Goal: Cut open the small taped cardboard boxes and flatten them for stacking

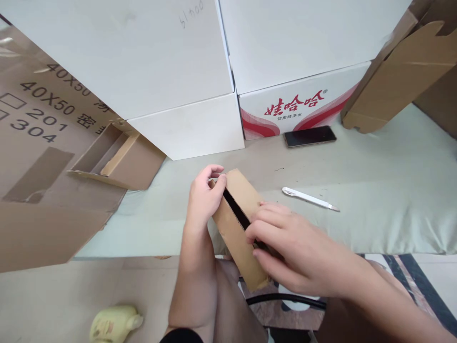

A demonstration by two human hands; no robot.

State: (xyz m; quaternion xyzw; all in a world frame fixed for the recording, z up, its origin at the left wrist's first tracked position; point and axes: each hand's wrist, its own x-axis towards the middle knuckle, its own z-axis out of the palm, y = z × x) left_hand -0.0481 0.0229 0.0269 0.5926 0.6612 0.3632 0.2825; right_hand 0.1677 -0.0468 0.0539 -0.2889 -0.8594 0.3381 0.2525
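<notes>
A small brown cardboard box is tilted at the near edge of the cloth-covered surface, with a dark gap running lengthwise between its two top flaps. My left hand grips its far end, thumb on top and fingers bent over the corner. At the near end my right hand is bent over the gap, its fingertips at the flap edges and partly hidden. A white utility knife with its blade end showing lies on the cloth to the right of the box.
White cartons are stacked at the back, and a black phone lies before the red-printed carton. An open cardboard box and a large printed carton stand left. Folded cardboard leans right. A yellow bottle is on the floor.
</notes>
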